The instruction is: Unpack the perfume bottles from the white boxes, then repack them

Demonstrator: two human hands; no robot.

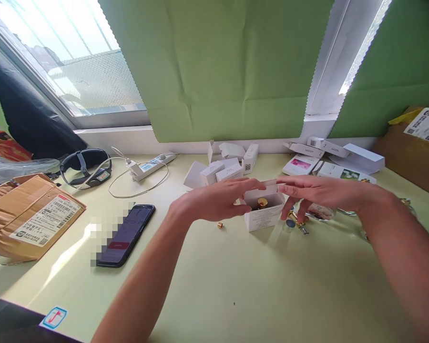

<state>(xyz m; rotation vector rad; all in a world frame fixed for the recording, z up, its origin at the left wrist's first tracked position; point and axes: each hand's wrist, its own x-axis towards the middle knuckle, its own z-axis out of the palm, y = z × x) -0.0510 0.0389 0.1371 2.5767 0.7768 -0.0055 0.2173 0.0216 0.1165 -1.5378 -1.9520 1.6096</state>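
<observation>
A small white cardboard box [263, 221] stands upright with its top open. Inside shows a gold cap [262, 203], while whatever is under it is hidden by the box walls. My left hand [218, 199] grips the box's left side, thumb at the front corner and fingers along the back rim. On the other side my right hand [311, 190] reaches over with fingers apart, its fingertips at the right rim near a raised flap. Below those fingers lie a small clear glass jar [289, 225] and gold-coloured metal pieces [302, 228]. A tiny gold cap [220, 225] rests left of the box.
White cartons [221, 170] and printed boxes [300, 164] stand along the back. A phone [127, 236], a power strip [152, 166] with a cable, a headband device [87, 169] and a brown parcel [35, 216] are at left. Another parcel [414, 152] sits far right.
</observation>
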